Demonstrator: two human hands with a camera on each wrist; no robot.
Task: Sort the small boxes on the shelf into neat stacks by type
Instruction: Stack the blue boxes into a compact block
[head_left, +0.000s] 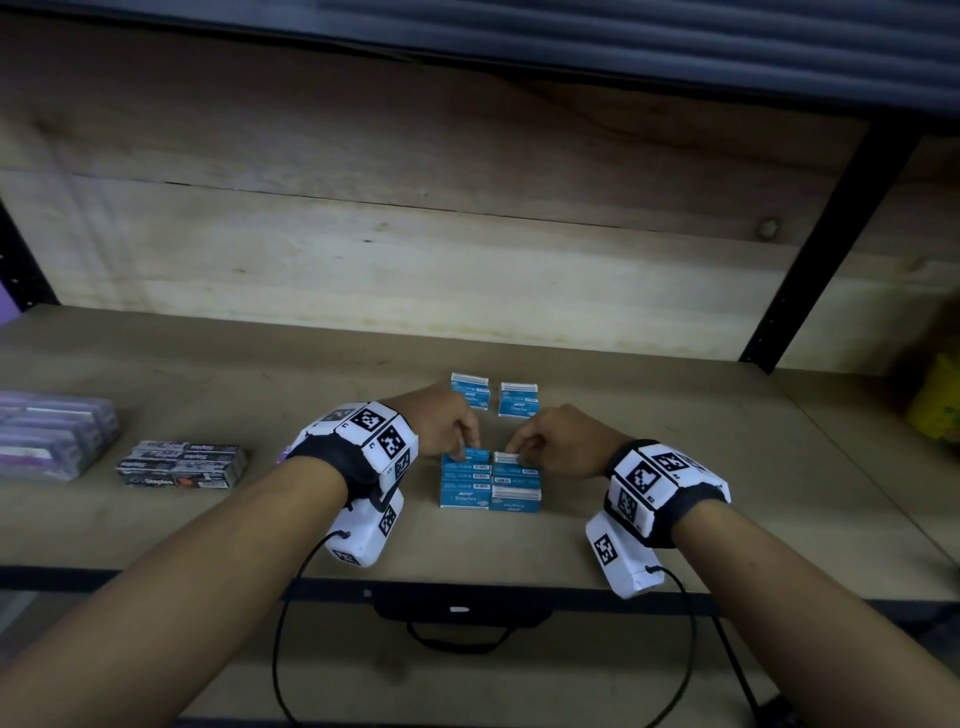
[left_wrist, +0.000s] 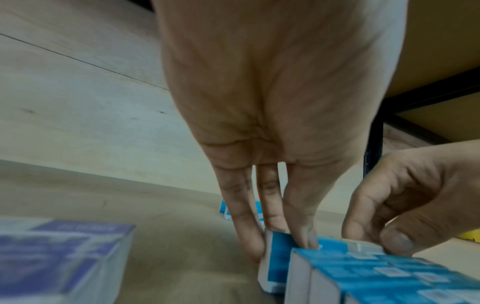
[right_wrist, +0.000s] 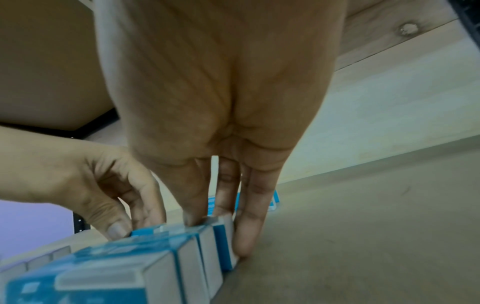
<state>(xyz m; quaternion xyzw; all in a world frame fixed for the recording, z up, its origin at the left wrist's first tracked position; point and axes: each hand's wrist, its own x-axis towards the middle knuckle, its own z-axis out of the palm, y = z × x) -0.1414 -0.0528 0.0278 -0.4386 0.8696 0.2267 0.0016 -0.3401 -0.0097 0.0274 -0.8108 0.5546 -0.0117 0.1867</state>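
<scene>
Several blue staple boxes (head_left: 466, 498) stand packed in two short rows near the shelf's front. My left hand (head_left: 465, 451) pinches the farthest box of the left row (head_left: 479, 457). In the left wrist view my left hand (left_wrist: 279, 246) has its fingers on that box's end and top (left_wrist: 276, 265). My right hand (head_left: 511, 450) pinches the farthest box of the right row (head_left: 508, 459). The right wrist view shows my right hand (right_wrist: 218, 234) holding this box (right_wrist: 223, 248) by its end. Two more blue boxes (head_left: 470, 388) (head_left: 518, 401) stand apart behind.
A stack of black and grey staple boxes (head_left: 182, 465) lies to the left, with purple boxes (head_left: 52, 434) further left. The wooden shelf board (head_left: 675, 415) ends at a black front rail (head_left: 208, 584). A black upright (head_left: 810, 270) and a yellow object (head_left: 937, 400) stand at the right.
</scene>
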